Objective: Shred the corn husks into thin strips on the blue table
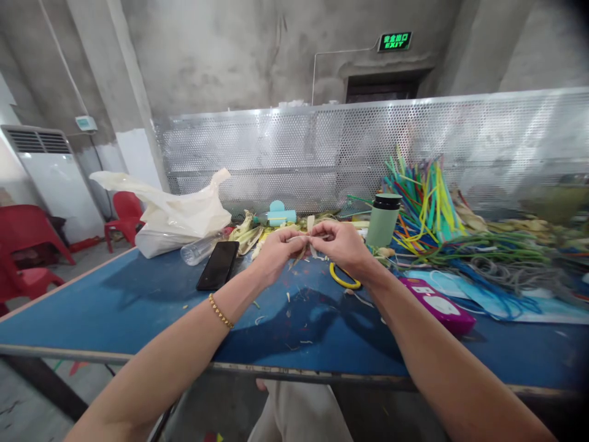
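Note:
Above the middle of the blue table point(156, 307), my left hand point(278, 253) and my right hand point(344, 247) meet with their fingertips pinched. Between them is a pale strip of corn husk point(311, 222), one end standing up and thin ends hanging below. Under my right wrist lies a yellow loop-shaped handle point(343, 279), partly covered, so its tool cannot be made out. More husks point(246, 234) lie just behind my left hand. Small pale scraps are scattered on the tabletop below the hands.
Left are a black phone point(218, 265), a clear plastic bottle point(197, 250) and a white plastic bag point(184, 212). To the right stand a green tumbler point(383, 221), colourful strips point(427, 202), coiled cords point(497, 252) and a purple packet point(437, 304). A perforated metal panel point(276, 147) rises behind.

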Available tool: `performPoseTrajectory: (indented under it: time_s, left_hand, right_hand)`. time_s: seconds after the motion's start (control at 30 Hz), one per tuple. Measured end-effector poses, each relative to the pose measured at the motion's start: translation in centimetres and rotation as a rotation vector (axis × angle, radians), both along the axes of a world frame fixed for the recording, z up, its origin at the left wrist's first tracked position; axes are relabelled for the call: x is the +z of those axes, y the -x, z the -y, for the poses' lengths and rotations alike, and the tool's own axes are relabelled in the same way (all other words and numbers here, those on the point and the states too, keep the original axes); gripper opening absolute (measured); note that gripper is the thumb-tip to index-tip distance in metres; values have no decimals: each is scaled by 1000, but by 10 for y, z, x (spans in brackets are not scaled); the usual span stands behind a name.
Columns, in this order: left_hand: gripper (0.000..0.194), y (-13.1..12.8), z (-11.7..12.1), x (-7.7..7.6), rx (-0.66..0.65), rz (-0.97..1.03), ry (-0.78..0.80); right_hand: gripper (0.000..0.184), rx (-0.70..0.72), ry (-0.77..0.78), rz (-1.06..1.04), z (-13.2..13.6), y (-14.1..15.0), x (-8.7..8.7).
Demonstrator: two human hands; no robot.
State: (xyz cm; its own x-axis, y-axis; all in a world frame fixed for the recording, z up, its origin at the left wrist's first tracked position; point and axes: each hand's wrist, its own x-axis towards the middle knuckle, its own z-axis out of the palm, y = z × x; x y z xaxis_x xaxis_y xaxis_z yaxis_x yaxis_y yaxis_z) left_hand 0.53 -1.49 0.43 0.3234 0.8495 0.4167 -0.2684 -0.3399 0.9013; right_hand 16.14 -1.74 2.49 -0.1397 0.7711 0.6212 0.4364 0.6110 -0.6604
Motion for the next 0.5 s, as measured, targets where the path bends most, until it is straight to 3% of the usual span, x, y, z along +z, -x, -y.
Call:
performPoseTrajectory:
  time_s: [0.2,0.33,0.5]
  left_hand:
    - [14,3,-8,-2,274,-178,-228]
    - [12,2,-6,-2,341,-225,-291]
    - [10,-1,-1,0,355,-161,-263]
  right_hand:
    - [12,-43,-109,73,-2,1,-4]
    - [11,-112,-160,113,1,5,-3]
    - [8,-111,-120,58,7,9,1]
